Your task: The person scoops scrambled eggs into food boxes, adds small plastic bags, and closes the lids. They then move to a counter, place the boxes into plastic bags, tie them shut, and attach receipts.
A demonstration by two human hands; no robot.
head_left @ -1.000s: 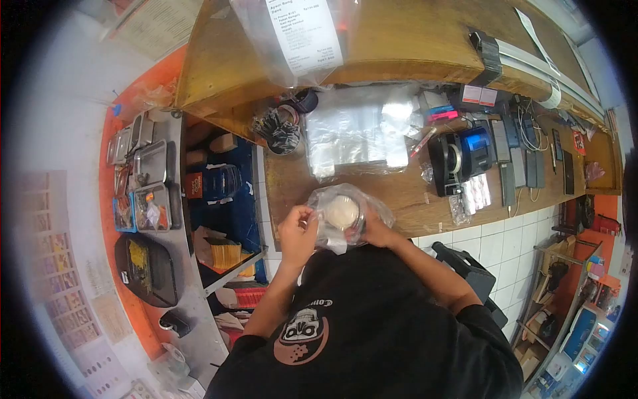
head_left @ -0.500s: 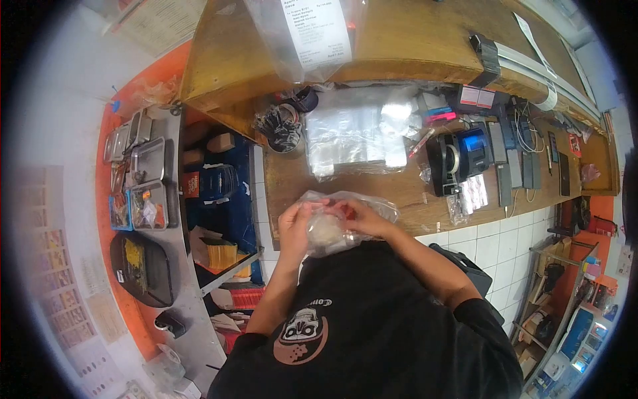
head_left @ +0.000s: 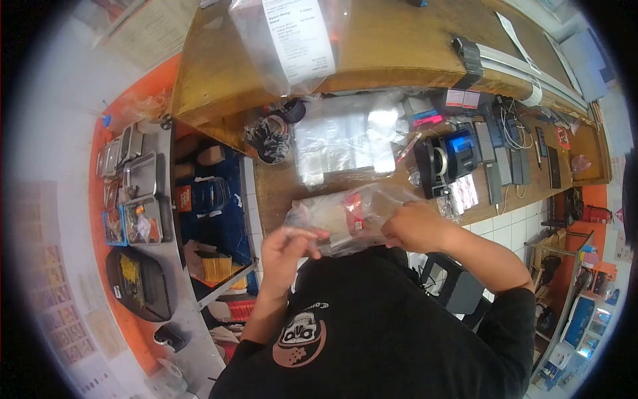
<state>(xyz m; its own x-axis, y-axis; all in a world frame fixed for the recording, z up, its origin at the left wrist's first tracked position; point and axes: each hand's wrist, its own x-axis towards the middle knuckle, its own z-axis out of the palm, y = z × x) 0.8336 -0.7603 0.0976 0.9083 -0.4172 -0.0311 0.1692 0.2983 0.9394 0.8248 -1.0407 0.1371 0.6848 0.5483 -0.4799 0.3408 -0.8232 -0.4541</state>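
A clear plastic bag [head_left: 318, 216] lies at the near edge of the wooden counter, against the front of my black shirt. Inside it are a pale, light-coloured item and a red-and-white packet [head_left: 354, 211]. My left hand [head_left: 287, 256] is at the bag's near left side, fingers bent around its edge, with the index finger over the plastic. On the right, my right hand [head_left: 420, 227] is closed with its fingers curled down on the bag's right end. The fingertips of that hand are partly hidden.
A stack of clear plastic bags [head_left: 342, 143] lies behind my hands, beside a container of dark-wrapped items [head_left: 269, 139]. A label printer [head_left: 448, 159] stands to the right. Overhead, a wooden shelf [head_left: 399, 63] holds a bag with a receipt [head_left: 299, 40]. Metal trays [head_left: 143, 176] line the left.
My hands have moved apart, the right one going rightward. The bag is now stretched out flatter, and the red-and-white packet shows clearly. The view has shifted slightly.
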